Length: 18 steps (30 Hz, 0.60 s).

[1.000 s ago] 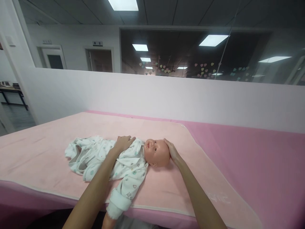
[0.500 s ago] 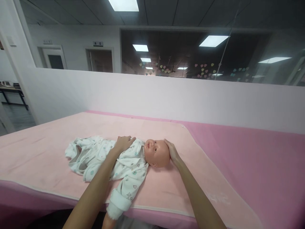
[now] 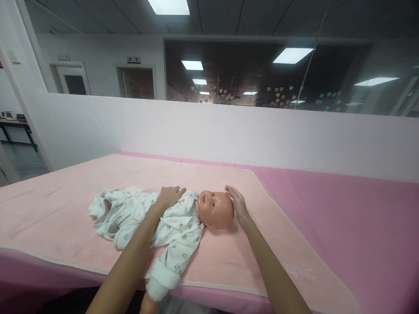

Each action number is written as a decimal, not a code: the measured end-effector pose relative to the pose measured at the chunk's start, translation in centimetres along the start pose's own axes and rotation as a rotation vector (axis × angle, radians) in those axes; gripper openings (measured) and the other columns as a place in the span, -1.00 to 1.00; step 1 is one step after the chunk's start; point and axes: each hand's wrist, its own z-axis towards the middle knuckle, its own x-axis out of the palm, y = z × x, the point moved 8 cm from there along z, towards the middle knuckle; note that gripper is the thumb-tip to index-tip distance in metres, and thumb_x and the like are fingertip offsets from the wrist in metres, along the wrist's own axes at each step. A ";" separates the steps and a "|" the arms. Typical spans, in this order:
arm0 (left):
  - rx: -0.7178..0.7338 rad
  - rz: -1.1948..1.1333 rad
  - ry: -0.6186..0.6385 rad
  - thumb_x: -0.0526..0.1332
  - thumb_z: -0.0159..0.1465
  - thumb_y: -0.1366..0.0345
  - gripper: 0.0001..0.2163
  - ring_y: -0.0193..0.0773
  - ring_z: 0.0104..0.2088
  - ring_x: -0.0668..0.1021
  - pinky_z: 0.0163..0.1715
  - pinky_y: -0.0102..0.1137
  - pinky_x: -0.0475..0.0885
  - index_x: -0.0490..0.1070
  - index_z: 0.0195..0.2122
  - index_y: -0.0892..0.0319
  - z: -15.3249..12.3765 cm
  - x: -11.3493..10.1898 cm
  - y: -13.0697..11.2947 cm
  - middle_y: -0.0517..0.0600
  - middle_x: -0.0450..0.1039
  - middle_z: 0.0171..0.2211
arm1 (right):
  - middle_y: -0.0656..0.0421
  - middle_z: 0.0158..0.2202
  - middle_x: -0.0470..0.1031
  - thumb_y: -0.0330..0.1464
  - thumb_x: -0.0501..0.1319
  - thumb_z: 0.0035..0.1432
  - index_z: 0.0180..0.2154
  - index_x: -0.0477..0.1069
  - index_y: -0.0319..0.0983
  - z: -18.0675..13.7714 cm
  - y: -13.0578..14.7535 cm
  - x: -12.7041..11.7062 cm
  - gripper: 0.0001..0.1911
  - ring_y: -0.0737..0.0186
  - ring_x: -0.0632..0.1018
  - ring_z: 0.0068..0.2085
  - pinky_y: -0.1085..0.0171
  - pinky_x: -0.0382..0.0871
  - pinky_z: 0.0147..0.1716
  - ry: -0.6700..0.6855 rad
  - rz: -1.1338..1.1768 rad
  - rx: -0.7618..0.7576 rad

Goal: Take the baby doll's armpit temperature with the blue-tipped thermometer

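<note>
Doll point(image 3: 185, 220), peach sheet point(image 3: 72, 200) beneath, wall point(image 3: 229, 135) behind

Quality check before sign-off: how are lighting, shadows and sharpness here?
Head view: the white rectangular ceiling light is blown out; head view: the tan plastic doll head and bare right hand look fairly sharp, with a soft shadow beneath the head; head view: pale marks on the peach fabric mat are too faint to read.

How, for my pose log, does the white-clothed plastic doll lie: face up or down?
Face up: the doll shows its eyes and mouth.
</note>
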 end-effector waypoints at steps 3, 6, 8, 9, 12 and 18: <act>0.007 0.004 -0.001 -0.20 0.24 0.04 -0.55 0.01 -0.10 0.46 -0.05 -0.13 0.15 0.42 -0.29 0.16 0.0 0.0 -0.1 0.14 0.50 -0.19 | 0.16 0.01 0.38 -0.12 0.17 -0.05 -0.18 0.43 -0.11 0.3 -0.2 -1.0 -0.62 0.12 0.40 -0.02 0.21 0.26 -0.10 -0.054 0.024 0.019; -0.001 0.004 -0.002 -0.20 0.24 0.04 -0.54 0.01 -0.11 0.47 -0.04 -0.12 0.14 0.42 -0.29 0.17 -0.1 0.0 0.0 0.14 0.50 -0.20 | 0.15 -0.03 0.42 -0.11 0.20 -0.08 -0.17 0.43 -0.12 0.3 -0.3 -1.0 -0.59 0.13 0.41 -0.03 0.21 0.25 -0.10 -0.057 0.036 0.016; -0.005 0.006 0.002 -0.20 0.25 0.04 -0.54 0.00 -0.13 0.48 -0.04 -0.12 0.14 0.42 -0.30 0.16 0.0 0.0 0.1 0.13 0.51 -0.22 | 0.14 -0.11 0.47 -0.10 0.22 -0.10 -0.26 0.46 -0.18 0.1 -0.3 0.0 -0.61 0.12 0.43 -0.06 0.23 0.26 -0.11 0.019 0.037 0.024; 0.000 0.008 0.004 -0.21 0.25 0.04 -0.54 0.00 -0.14 0.48 -0.05 -0.12 0.15 0.42 -0.29 0.16 0.0 0.0 0.0 0.12 0.51 -0.22 | 0.13 -0.16 0.50 -0.08 0.23 -0.11 -0.31 0.48 -0.21 -0.1 -0.5 0.7 -0.62 0.12 0.44 -0.10 0.24 0.27 -0.13 0.079 0.036 0.043; 0.032 0.016 0.009 -0.21 0.25 0.05 -0.56 0.00 -0.13 0.47 -0.06 -0.11 0.15 0.41 -0.24 0.13 0.0 0.1 -0.1 0.11 0.49 -0.18 | 0.12 -0.31 0.54 -0.04 0.22 -0.10 -0.43 0.48 -0.27 -0.7 -0.9 2.1 -0.60 0.12 0.47 -0.20 0.25 0.29 -0.20 0.208 0.027 0.121; 0.013 0.012 -0.003 -0.21 0.25 0.04 -0.55 0.01 -0.10 0.46 -0.04 -0.11 0.14 0.41 -0.26 0.15 0.1 0.1 0.1 0.13 0.49 -0.18 | 0.10 -0.30 0.54 0.01 0.17 -0.08 -0.36 0.49 -0.30 -1.1 -1.1 2.6 -0.51 0.10 0.49 -0.22 0.23 0.30 -0.19 0.256 0.047 0.182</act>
